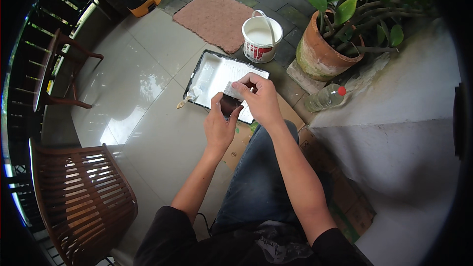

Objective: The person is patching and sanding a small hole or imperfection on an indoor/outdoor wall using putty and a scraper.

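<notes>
Both my hands are raised over the near part of a black-rimmed paint tray (209,64) coated in white paint. My left hand (220,127) is closed on a small dark brown piece (229,104), gripping it between thumb and fingers. My right hand (263,99) pinches a whitish-grey, thin-looking piece (232,90) just above the brown one. Whether the two pieces are joined cannot be made out. At the tray's left corner rests a paint-smeared tool (184,102) with a light tan end. A white paint bucket (259,49) with its handle up stands behind the tray.
Flattened cardboard (235,150) lies under the tray and my leg. A potted plant (325,51) and a clear bottle with a red cap (325,98) stand right, near a white wall (394,93). Wooden chairs (86,192) are left; a brown mat (217,19) lies behind.
</notes>
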A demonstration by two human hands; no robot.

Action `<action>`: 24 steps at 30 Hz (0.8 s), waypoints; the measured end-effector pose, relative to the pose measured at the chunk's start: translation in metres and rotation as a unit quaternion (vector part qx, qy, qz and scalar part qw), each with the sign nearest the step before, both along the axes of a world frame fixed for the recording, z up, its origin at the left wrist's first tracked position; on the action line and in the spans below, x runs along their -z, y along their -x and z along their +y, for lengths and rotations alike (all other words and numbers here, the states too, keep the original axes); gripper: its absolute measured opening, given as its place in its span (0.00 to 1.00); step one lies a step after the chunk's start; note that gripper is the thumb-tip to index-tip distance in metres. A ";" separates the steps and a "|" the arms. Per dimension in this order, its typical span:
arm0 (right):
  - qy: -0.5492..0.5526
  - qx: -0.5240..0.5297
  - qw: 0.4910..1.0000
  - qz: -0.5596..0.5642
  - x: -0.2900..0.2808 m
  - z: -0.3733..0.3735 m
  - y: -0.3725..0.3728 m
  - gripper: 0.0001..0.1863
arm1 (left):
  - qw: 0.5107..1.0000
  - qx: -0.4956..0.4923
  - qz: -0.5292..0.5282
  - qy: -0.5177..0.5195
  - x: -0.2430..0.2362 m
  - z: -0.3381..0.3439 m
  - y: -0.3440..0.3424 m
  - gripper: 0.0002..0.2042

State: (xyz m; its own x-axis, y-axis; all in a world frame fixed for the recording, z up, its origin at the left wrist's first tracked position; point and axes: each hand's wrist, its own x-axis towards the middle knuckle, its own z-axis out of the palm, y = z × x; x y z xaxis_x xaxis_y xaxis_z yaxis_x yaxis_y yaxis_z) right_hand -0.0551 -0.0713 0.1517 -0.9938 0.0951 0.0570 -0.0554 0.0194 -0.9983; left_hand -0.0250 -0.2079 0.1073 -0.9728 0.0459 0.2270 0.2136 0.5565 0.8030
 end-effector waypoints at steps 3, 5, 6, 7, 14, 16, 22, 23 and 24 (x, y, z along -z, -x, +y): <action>0.019 0.063 0.997 0.027 0.013 0.019 -0.001 0.07 | 0.998 0.061 0.003 -0.033 0.003 0.021 0.006 0.26; -0.037 0.112 0.993 0.019 0.015 0.018 0.000 0.11 | 0.988 0.122 0.006 -0.095 0.013 0.018 0.018 0.24; -0.051 0.143 0.988 0.028 0.025 0.019 0.004 0.13 | 0.983 0.147 -0.001 -0.109 0.007 0.023 0.022 0.24; -0.048 0.171 0.984 0.031 0.025 0.015 0.007 0.11 | 0.981 0.153 -0.019 -0.121 0.013 0.019 0.027 0.25; -0.137 0.171 0.975 -0.027 0.039 0.042 -0.024 0.23 | 0.706 0.174 -0.351 -0.590 0.024 0.051 0.080 0.16; -0.119 0.055 0.987 -0.090 0.008 0.047 -0.073 0.30 | 0.703 0.198 -0.350 -0.587 -0.020 0.075 0.040 0.19; -0.146 0.241 0.958 0.043 -0.039 0.095 -0.230 0.37 | 0.729 0.407 -0.319 -0.448 -0.082 0.159 -0.076 0.22; -0.143 0.304 0.940 0.057 -0.045 0.105 -0.257 0.38 | 0.727 0.409 -0.333 -0.440 -0.088 0.170 -0.090 0.21; -0.131 0.324 0.936 -0.044 -0.059 0.115 -0.283 0.36 | 0.722 0.452 -0.317 -0.417 -0.088 0.181 -0.097 0.19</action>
